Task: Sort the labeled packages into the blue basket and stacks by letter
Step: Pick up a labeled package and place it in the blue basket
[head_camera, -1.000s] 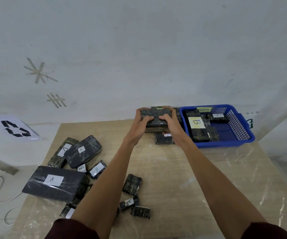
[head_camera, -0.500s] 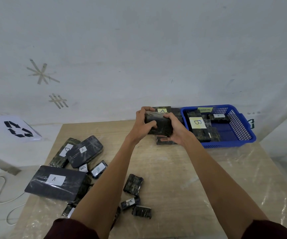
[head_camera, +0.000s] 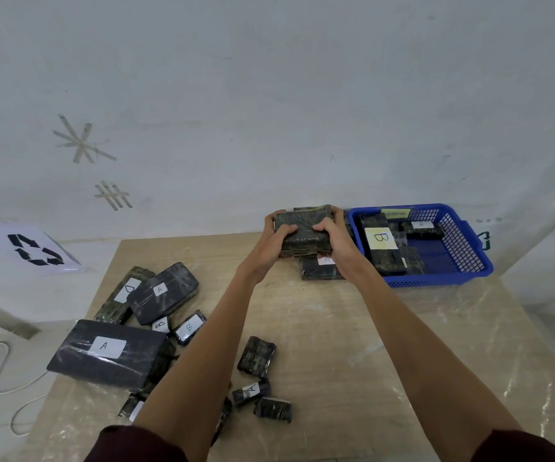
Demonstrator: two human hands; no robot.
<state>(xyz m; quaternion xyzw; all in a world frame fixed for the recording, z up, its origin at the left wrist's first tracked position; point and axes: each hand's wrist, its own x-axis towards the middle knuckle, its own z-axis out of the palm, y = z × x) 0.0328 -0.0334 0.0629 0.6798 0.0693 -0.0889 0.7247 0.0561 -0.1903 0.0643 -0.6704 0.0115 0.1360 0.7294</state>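
Both hands hold one dark wrapped package (head_camera: 304, 228) at the far side of the table, above a stack just left of the blue basket (head_camera: 469, 271). My left hand (head_camera: 276, 238) grips its left end and my right hand (head_camera: 331, 236) grips its right end. No label shows on its visible face. Below it lies a package labeled A (head_camera: 321, 270), partly hidden by my right wrist. The basket holds several dark packages, one with a large yellow B label (head_camera: 380, 238).
At the table's left lie a big flat A package (head_camera: 106, 353), a D package (head_camera: 124, 293), another A package (head_camera: 162, 293) and small B packages (head_camera: 189, 326). Small packages (head_camera: 256, 358) sit near the middle front. A cable (head_camera: 6, 378) hangs off the left.
The held package was tilted up on edge half a second ago; now it lies flat again between both hands, over the stack.
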